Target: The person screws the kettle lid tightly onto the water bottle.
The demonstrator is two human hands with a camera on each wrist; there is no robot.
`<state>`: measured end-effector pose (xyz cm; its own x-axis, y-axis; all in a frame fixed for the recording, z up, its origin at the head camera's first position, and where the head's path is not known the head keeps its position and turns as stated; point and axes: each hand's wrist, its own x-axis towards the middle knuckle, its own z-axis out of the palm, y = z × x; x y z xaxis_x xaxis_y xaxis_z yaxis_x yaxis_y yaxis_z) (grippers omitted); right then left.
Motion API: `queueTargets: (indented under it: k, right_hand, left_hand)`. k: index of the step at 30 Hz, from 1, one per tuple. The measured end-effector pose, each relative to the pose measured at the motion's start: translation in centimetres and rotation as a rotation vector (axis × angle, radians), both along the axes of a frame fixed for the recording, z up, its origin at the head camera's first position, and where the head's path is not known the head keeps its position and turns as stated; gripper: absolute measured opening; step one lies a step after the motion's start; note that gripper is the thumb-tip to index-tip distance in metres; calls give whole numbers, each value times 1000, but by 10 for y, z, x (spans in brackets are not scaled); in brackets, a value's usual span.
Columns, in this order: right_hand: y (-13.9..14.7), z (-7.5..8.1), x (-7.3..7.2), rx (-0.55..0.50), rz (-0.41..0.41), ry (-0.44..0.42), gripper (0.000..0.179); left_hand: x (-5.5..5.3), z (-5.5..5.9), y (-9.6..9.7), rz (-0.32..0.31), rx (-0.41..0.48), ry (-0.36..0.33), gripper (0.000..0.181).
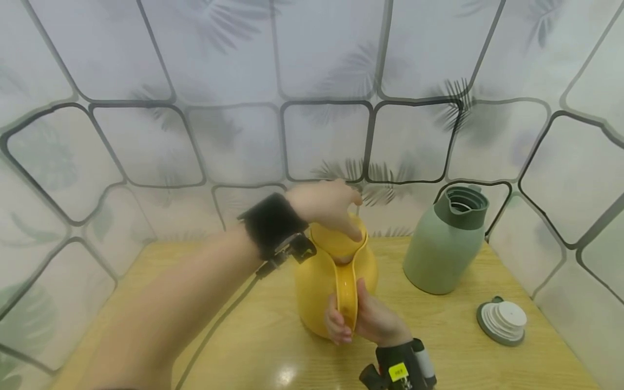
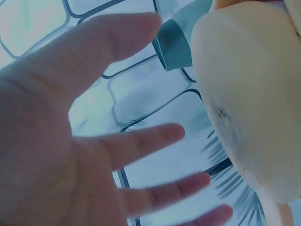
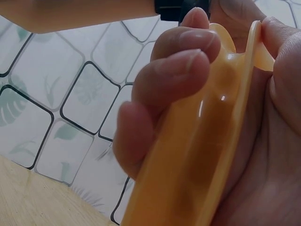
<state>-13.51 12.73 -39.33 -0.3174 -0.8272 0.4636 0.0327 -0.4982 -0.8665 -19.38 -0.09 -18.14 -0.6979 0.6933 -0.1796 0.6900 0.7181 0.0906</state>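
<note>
A yellow jug stands on the wooden table, its handle turned towards me. My right hand grips that handle; in the right wrist view its fingers curl around the yellow handle. Over the top of the jug reaches my left hand, palm down, overlapping the jug's upper rim in the head view. Its fingers are spread and straight in the left wrist view, with a gap between them and the jug's pale rounded top.
To the right stands a green jug with its mouth uncovered. A white and grey-green stopper lies on the table in front of it. Patterned wall covering rises behind, and a cable runs beside my left forearm.
</note>
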Motion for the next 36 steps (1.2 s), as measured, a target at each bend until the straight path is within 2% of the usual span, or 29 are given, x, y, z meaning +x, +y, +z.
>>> queueTargets:
  k: [3, 9, 17, 21, 28, 36]
  right_hand:
    - [0, 0, 0, -1, -2, 3, 70]
    - [0, 0, 2, 1, -9, -3, 70]
    - [1, 0, 2, -3, -4, -7, 69]
    - [1, 0, 2, -1, -3, -11, 69]
    - [1, 1, 1, 6, 0, -7, 68]
    - [1, 1, 0, 2, 4, -4, 68]
  left_hand:
    - [1, -2, 2, 40, -1, 22, 60]
    - [3, -9, 3, 21, 30, -4, 35]
    - [3, -14, 5, 55, 59, -14, 28]
    - [2, -13, 5, 39, 57, -20, 31]
    - [-1, -10, 4, 3, 16, -15, 53]
    - [-4, -9, 4, -10, 3, -41, 55]
